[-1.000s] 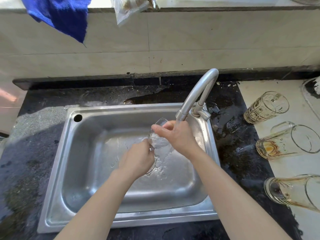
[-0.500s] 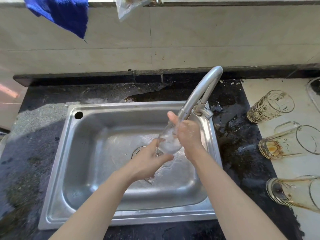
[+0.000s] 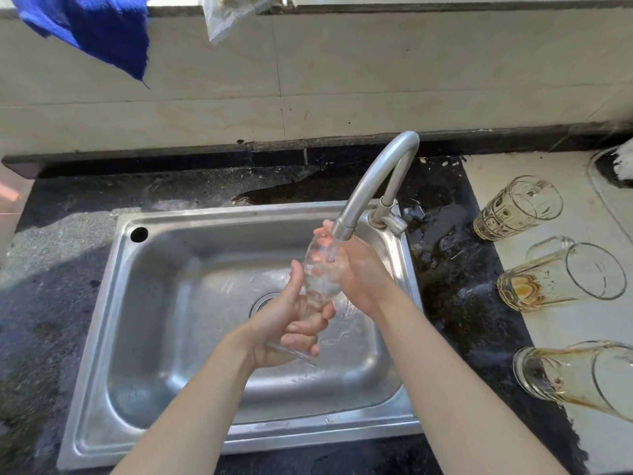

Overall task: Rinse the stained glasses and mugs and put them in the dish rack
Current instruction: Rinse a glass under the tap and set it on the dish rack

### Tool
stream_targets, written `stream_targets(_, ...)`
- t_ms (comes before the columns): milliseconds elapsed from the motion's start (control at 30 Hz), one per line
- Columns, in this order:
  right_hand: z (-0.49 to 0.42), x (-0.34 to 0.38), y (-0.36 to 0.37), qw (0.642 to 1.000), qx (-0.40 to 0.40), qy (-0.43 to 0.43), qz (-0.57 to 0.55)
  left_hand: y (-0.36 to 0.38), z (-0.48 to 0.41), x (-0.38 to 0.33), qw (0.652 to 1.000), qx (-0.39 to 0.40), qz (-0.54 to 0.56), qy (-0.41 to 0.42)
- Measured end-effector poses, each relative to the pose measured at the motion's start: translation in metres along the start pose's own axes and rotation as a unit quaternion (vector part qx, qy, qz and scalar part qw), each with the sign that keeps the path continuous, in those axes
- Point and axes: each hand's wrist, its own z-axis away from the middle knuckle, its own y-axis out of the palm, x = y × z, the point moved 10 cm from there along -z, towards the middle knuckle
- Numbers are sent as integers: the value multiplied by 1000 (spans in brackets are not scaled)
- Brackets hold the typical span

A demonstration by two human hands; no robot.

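Note:
A clear stemmed glass [image 3: 320, 269] is held upright over the steel sink [image 3: 171, 303], its mouth right under the tap's spout [image 3: 344, 229], with water running into it. My left hand [image 3: 291, 327] grips the stem and lower bowl. My right hand [image 3: 359, 272] cups the far side of the bowl. Three stained glasses lie on their sides on the pale surface at the right: a patterned one [image 3: 517, 207], a mug with brown residue [image 3: 558, 277], and a tall one [image 3: 575, 378] nearest me.
The curved tap [image 3: 380, 176] rises from the sink's right rim. Wet black counter [image 3: 455, 303] surrounds the sink. A blue cloth [image 3: 92, 32] and a plastic bag [image 3: 229, 15] hang from the ledge above the tiled wall. No dish rack is in view.
The glass has been turned from tilted to upright and raised under the spout. My left hand slid down to the stem; my right hand moved round to the bowl's side.

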Motion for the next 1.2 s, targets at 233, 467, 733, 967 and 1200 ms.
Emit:
stream_targets(233,-4,-19,-47,980,-189,55,4,-33,1,-36,973,-194,-97,78)
stream_targets(467,4,-57,-75,961,-213,152,-91,-22,1,-50,958,-251,-126,58)
stream_targets(733,5,-87,-87,928,-249,197,-197,-18,-3,-95,882,-387,-218,157)
stream_targets(967,6,-88,-85,936,-244,201,-156,4,-7,-106,901,-344,-157,213)
stream_targets(1200,16,-10,-86,847,-217,70,480,-6,11,-102,911,-326,-145,207)
